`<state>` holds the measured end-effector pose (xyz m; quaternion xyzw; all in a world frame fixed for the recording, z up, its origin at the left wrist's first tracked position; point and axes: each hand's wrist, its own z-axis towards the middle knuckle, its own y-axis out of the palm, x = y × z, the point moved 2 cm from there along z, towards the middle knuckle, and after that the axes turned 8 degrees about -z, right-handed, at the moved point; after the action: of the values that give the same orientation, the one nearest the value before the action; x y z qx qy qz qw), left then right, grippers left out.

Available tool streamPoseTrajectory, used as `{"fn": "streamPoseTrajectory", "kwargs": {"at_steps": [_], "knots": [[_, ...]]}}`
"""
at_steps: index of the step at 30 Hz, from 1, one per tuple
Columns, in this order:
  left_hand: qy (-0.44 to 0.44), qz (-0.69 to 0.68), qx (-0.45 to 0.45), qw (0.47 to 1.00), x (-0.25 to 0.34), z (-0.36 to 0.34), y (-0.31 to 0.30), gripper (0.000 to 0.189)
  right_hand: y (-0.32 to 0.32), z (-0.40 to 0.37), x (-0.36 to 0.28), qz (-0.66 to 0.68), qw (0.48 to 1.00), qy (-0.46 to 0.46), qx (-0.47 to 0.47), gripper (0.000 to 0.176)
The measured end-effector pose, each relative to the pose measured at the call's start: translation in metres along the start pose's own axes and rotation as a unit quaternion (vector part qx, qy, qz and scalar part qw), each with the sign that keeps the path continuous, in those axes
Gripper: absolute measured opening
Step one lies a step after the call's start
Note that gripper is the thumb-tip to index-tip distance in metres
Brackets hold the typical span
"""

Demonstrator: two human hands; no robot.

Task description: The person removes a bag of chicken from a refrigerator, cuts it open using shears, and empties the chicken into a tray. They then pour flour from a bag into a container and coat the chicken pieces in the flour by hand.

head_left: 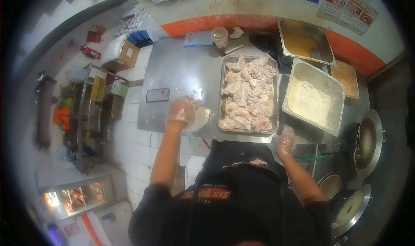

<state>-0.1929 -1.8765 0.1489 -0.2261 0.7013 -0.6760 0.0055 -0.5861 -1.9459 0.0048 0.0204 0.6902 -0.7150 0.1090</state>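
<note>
My left hand [181, 110], in a clear plastic glove, is closed at the table's front edge, on a pale, thin sheet [200, 118] that could be cloth or plastic. Just behind it lies a phone [158, 95]. To the right, a metal tray [222, 90] holds many flour-coated raw chicken pieces [250, 94]. My right hand [285, 141], also gloved, is by the tray's near right corner with its fingers curled; what they hold, if anything, is hidden. A metal pan [312, 68] of white flour [312, 97] stands tilted beyond that hand.
A deep pan [330, 51] of yellowish liquid stands at the back right. A plastic cup [219, 37], a marker [232, 50] and a blue-and-white box [199, 39] are along the back. Woks [368, 142] are at right, a metal rack [86, 103] at left.
</note>
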Motion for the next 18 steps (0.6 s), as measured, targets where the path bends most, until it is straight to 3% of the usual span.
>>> {"fn": "streamPoseTrajectory", "kwargs": {"at_steps": [1, 4, 5, 8, 10, 11, 13, 16, 18], "knots": [[-0.003, -0.004, 0.005, 1.0, -0.012, 0.004, 0.003, 0.03, -0.007, 0.001, -0.003, -0.026, 0.998, 0.023, -0.059, 0.047], [0.041, -0.057, -0.016, 0.997, -0.019, 0.001, 0.003, 0.032, -0.008, 0.004, 0.001, 0.016, 0.995, 0.043, -0.083, 0.051], [0.043, -0.06, -0.023, 0.997, -0.018, 0.002, 0.0, 0.032, 0.0, 0.005, 0.006, -0.009, 0.998, 0.018, -0.053, 0.052], [-0.005, -0.091, -0.061, 0.994, -0.015, 0.008, -0.011, 0.035, -0.015, 0.015, -0.006, -0.019, 0.996, 0.03, -0.084, 0.046], [-0.005, -0.199, 0.034, 0.979, -0.012, 0.013, -0.016, 0.032, -0.003, 0.016, 0.004, -0.031, 0.997, 0.022, -0.06, 0.038], [-0.004, -0.201, 0.034, 0.979, -0.014, 0.016, -0.017, 0.032, -0.002, 0.017, 0.006, 0.006, 0.998, 0.023, -0.064, 0.037], [0.056, -0.236, 0.013, 0.97, -0.016, 0.02, -0.018, 0.026, -0.006, 0.014, 0.009, 0.035, 0.997, 0.023, -0.071, 0.037], [0.062, -0.246, -0.023, 0.967, -0.022, 0.025, -0.01, 0.022, -0.012, 0.009, 0.011, -0.007, 0.998, -0.009, -0.061, 0.036], [0.043, -0.268, -0.045, 0.961, -0.023, 0.031, -0.011, 0.022, -0.009, 0.013, 0.015, 0.038, 0.996, -0.021, -0.076, 0.034]]}}
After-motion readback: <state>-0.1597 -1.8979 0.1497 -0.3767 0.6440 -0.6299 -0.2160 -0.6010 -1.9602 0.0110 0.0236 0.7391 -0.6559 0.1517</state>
